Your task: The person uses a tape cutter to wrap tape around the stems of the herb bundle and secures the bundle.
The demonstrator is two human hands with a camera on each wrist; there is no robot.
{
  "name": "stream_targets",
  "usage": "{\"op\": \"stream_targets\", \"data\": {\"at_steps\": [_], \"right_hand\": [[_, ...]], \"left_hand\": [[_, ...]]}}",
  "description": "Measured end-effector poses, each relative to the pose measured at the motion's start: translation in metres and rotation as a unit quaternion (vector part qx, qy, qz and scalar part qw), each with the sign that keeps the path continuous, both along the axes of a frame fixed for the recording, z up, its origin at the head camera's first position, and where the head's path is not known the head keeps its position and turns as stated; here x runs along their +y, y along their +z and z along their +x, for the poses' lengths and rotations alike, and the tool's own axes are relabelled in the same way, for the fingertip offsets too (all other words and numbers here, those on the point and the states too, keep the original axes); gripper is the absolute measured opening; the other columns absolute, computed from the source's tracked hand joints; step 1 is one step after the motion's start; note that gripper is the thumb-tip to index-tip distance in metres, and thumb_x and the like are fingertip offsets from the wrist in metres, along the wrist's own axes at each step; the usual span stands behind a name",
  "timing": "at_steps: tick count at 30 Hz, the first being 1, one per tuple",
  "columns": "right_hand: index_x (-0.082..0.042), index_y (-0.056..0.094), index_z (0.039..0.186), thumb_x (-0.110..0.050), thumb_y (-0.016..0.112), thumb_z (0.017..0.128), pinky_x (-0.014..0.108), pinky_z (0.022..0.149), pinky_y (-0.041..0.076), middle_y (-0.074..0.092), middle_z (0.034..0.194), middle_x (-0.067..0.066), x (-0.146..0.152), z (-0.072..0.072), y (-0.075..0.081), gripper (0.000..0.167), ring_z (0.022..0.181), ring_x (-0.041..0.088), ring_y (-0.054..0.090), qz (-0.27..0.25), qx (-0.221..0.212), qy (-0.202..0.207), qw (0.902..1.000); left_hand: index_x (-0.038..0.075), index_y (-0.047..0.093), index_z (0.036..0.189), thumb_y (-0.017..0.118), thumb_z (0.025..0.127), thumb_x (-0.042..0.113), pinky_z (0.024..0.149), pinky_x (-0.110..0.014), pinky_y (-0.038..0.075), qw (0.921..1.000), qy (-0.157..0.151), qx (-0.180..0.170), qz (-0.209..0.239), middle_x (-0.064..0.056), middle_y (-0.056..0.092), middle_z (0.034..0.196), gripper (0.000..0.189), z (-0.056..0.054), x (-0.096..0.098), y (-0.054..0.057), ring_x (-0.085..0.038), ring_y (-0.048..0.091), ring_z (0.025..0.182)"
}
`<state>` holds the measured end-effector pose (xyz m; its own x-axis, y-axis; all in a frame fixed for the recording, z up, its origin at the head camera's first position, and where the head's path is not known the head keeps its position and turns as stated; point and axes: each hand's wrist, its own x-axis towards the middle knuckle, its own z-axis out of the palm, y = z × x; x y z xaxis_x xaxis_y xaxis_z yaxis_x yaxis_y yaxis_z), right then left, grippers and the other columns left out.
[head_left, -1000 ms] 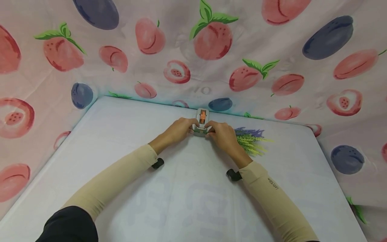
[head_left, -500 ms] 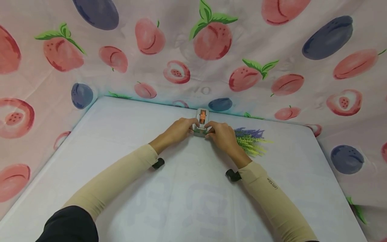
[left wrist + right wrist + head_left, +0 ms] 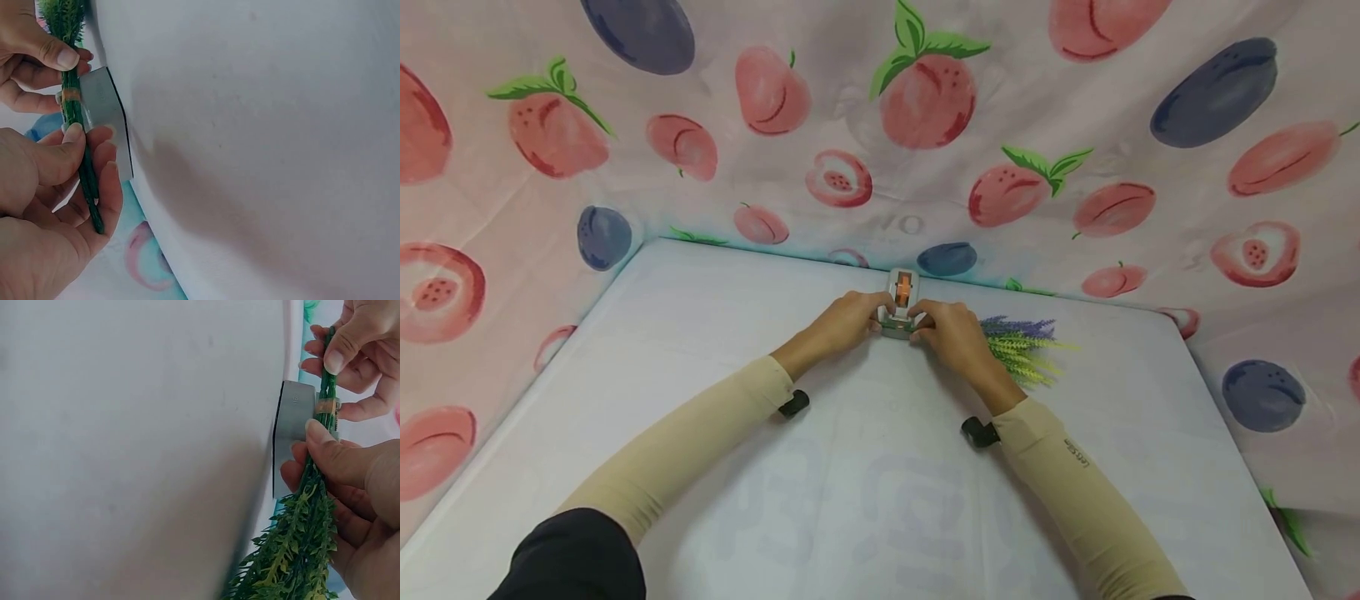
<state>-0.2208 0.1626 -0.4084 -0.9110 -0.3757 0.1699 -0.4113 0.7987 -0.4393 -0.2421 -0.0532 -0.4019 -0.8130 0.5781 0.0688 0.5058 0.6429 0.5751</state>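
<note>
A bunch of artificial flowers (image 3: 1018, 348) with purple and yellow-green heads lies across both hands, its heads to the right. My left hand (image 3: 846, 321) pinches the green stems (image 3: 92, 209) near their cut ends. Closer to the flower heads, my right hand (image 3: 957, 335) pinches the same bunch between thumb and fingers. A band of orange tape (image 3: 325, 407) crosses the stems between the two hands. Just behind them stands a grey tape dispenser (image 3: 892, 332) with an orange tape roll (image 3: 904, 289). Whether the band still joins the roll is hidden.
The white-covered table (image 3: 850, 500) meets a fruit-patterned cloth (image 3: 850, 108) at its back edge, close behind the dispenser. The same cloth hangs at the left and right sides. Small black wrist cameras (image 3: 979, 433) sit under the beige sleeves (image 3: 1075, 492).
</note>
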Motion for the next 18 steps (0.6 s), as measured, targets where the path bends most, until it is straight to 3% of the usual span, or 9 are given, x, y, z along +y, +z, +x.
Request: {"op": "stream_targets", "data": {"at_steps": [10, 18], "right_hand": [[-0.01, 0.074, 0.119, -0.013, 0.078, 0.089, 0.04, 0.07, 0.058, 0.077, 0.095, 0.012, 0.0024, -0.0009, 0.002, 0.031, 0.084, 0.023, 0.074, -0.02, -0.019, -0.002, 0.9996], [-0.01, 0.074, 0.117, -0.011, 0.079, 0.088, 0.041, 0.07, 0.058, 0.077, 0.094, 0.012, 0.0025, -0.001, 0.0011, 0.03, 0.084, 0.024, 0.075, -0.032, -0.02, -0.002, 0.9993]], "left_hand": [[0.012, 0.062, 0.127, 0.063, 0.097, -0.004, 0.086, -0.039, 0.053, 0.9996, 0.004, -0.025, 0.013, -0.01, 0.072, 0.098, 0.034, -0.0003, -0.0006, -0.0033, -0.02, 0.066, 0.09], [0.011, 0.062, 0.126, 0.063, 0.097, -0.004, 0.085, -0.039, 0.053, 0.9996, 0.002, -0.026, 0.01, -0.01, 0.071, 0.097, 0.033, -0.0004, -0.0005, -0.0017, -0.02, 0.066, 0.09]]}}
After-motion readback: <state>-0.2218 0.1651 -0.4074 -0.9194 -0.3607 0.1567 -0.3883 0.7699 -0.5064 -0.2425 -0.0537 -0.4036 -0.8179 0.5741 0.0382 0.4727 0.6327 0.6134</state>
